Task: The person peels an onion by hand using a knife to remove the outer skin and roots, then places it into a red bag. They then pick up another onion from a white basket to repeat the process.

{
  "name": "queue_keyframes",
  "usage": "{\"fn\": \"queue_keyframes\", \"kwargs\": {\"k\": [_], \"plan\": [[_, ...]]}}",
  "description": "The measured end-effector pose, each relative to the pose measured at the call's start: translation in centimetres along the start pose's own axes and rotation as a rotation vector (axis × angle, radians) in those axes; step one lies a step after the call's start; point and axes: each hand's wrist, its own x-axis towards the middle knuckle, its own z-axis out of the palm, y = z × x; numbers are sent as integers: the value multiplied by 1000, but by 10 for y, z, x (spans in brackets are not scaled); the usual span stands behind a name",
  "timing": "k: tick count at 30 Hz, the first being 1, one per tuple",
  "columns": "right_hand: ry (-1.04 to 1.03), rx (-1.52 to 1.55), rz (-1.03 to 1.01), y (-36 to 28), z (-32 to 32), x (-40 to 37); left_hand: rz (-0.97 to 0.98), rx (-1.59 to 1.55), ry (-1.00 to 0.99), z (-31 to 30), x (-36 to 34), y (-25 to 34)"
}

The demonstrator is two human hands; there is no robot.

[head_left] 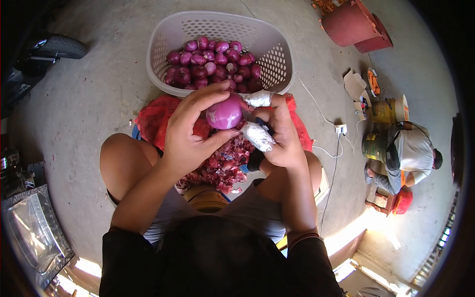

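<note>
My left hand [190, 131] grips a peeled purple onion [224, 114] in front of me. My right hand [277, 133] is closed on a small knife [252, 118] whose blade touches the onion; its thumb and forefinger are wrapped in silvery tape. Below the hands lies a pile of red onion skins [217, 166] on a red mesh sack [151, 119] between my knees. Just beyond the hands stands a white plastic basket [277, 49] holding several peeled red onions [213, 62].
Another person [403, 153] crouches at the right near a yellow bucket [388, 111]. A white cable with a plug [340, 129] runs across the concrete floor. Red pots [354, 24] stand at the top right, a tyre [57, 47] at the top left, a clear container [32, 232] at the lower left.
</note>
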Motion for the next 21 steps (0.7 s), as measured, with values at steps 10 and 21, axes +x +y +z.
{"fn": "queue_keyframes", "kwargs": {"k": [10,21], "plan": [[102,116,-51,5,0,1,42,87,-52,-3,-2,-1],[57,114,-3,-2,-3,-3,-1,-124,77,0,-3,-9]]}}
